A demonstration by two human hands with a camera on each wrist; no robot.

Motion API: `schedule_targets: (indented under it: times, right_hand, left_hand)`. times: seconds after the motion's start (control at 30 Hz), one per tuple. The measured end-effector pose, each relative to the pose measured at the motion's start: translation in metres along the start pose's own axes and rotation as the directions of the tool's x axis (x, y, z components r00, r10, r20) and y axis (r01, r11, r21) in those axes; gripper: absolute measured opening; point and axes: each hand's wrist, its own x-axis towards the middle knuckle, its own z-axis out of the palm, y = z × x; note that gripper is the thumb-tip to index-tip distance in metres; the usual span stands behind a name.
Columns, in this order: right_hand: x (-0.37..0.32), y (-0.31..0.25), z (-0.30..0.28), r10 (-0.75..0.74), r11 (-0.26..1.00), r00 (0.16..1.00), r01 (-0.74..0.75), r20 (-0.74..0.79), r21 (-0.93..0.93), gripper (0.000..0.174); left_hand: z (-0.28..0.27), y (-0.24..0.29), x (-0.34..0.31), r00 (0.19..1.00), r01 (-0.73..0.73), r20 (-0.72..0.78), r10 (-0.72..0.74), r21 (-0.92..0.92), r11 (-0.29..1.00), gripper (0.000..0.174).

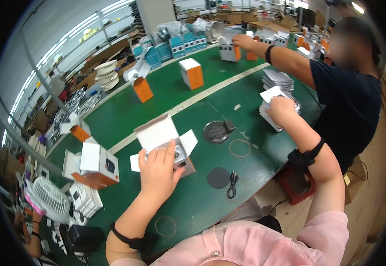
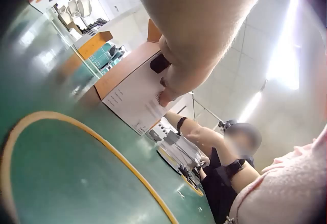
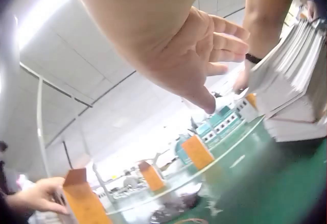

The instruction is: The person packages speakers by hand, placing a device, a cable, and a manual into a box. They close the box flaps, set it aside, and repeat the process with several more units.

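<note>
An open white-and-orange box (image 1: 187, 167) stands on the green table with its flaps spread. My left hand (image 1: 157, 166) rests over its opening, fingers extended across a silvery item (image 1: 180, 155) inside. The thumb lies against the box's printed side (image 2: 135, 99) in the left wrist view. On the right, my right hand (image 1: 283, 110) is at a stack of white booklets (image 1: 270, 119), beside a raised white sheet (image 1: 270, 94). In the right wrist view its fingers are loosely extended, thumb apart, near the booklet stack (image 3: 288, 101).
A round dark metal part (image 1: 216, 132), a black disc (image 1: 218, 177), a coiled cable (image 1: 232, 184) and thin rings (image 1: 240, 148) lie on the table. More boxes (image 1: 191, 74) stand beyond the pale strip. A white fan (image 1: 49, 197) is at left; another person (image 1: 348, 102) works at right.
</note>
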Motion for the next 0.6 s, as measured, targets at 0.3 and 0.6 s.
schedule_targets:
  times: [0.3,0.6]
  right_hand:
    - [0.0,0.019,0.023,-0.067,0.996,0.953,0.081,-0.296,0.033,0.007]
    - [-0.009,0.015,-0.045,-0.132,0.941,0.896,0.248,-0.424,0.231,0.022]
  left_hand:
    - [-0.012,-0.001,-0.004,0.999,0.028,-0.044,-0.031,-0.069,0.997,0.068]
    - [-0.042,-0.044,-0.006,0.974,0.03,-0.195,-0.119,-0.407,0.913,0.04]
